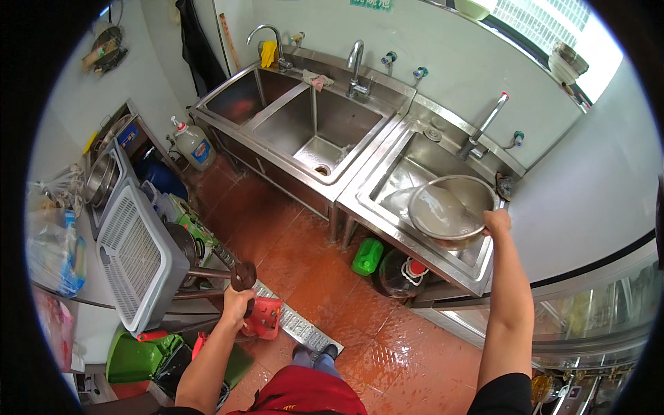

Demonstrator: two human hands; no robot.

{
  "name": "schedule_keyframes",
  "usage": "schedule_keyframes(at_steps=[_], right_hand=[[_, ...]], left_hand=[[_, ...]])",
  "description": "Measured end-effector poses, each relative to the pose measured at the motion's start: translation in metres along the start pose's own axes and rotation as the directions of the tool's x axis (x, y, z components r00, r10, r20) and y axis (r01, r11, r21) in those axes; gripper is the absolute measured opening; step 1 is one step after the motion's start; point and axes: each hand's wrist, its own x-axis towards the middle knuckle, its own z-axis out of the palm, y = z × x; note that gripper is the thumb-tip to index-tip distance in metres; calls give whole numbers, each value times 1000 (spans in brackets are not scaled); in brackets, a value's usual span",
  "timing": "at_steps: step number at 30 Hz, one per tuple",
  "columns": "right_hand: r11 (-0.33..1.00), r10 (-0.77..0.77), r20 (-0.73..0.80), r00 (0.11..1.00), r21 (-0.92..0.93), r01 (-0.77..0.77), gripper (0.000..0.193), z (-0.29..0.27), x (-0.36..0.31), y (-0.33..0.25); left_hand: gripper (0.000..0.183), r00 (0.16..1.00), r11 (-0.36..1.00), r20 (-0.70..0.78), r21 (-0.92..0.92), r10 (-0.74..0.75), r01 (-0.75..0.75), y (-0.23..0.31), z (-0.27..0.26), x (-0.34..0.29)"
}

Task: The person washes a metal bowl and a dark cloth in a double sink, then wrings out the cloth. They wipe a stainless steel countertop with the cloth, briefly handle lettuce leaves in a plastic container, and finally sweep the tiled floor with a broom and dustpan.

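My right hand [496, 222] grips the rim of a wide, round steel bowl [449, 238] at its right side. The bowl is over the right-hand sink [409, 169], covering part of the basin; whether it rests on the sink edge I cannot tell. Low on the left, my left hand [238, 304] is closed around a dark brown, lumpy thing [243, 275], which sticks up out of the fist; its kind is unclear. Just beside that hand is a red plastic piece [263, 319], partly hidden behind it.
A double steel sink [321, 131] stands ahead, with a yellow cloth [268, 54] at its tap. Under the right sink are a green jug [368, 256] and a dark bottle [401, 275]. A grey basket [135, 256] stands at left. The tiled floor [297, 238] is wet, crossed by a metal drain grate [304, 328].
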Motion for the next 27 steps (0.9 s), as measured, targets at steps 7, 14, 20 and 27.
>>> schedule_keyframes(at_steps=[7, 14, 20, 27], right_hand=[[957, -232, -280, 931, -238, 167, 22, -50, -10, 25], [885, -462, -496, 735, -311, 347, 15, -56, -5, 18], [732, -681, -542, 493, -526, 433, 9, -92, -3, 6], [706, -702, -568, 430, -476, 525, 11, -101, -8, 4]], left_hand=[[17, 1000, 999, 6, 44, -18, 17, -35, 6, -31], [27, 998, 989, 62, 150, -12, 2, -35, 18, -64], [31, 999, 989, 25, 144, -21, 17, -36, -3, -73], [29, 1000, 987, 22, 158, -5, 1, -43, -1, -59]])
